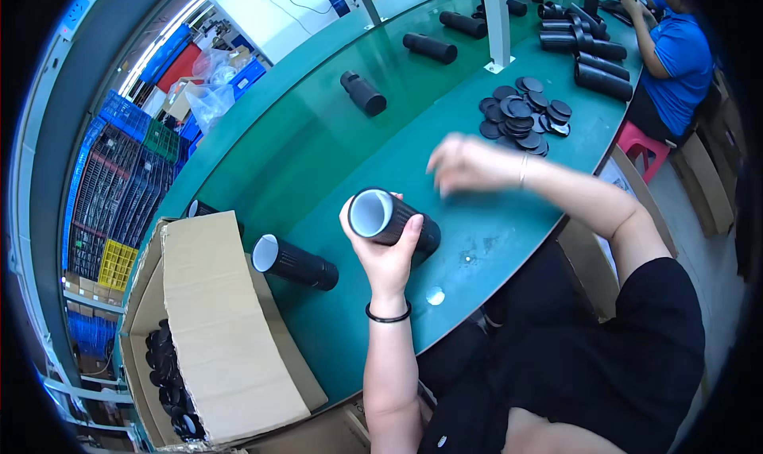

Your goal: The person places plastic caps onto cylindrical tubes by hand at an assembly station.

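Observation:
My left hand (381, 259) is wrapped round a black tube (407, 230) with a pale inside, its open end tilted up towards me. The thumb presses on the near side of the tube. To the right and a little farther off, my right hand (477, 166) hangs over the table, smeared by motion, so its fingers cannot be read. Beyond that hand lies a loose pile of black round discs (520, 112). Another black tube (294, 262) with a pale inside lies on the table left of my left hand.
A cardboard box (230, 327) holding black pieces stands at the left. Along the green table (334, 176), several dark cylinders (429, 47) lie on the far strip. More black tubes (600, 77) are stacked at the far right, beside a seated person in blue (683, 65). A post (497, 25) rises from the table.

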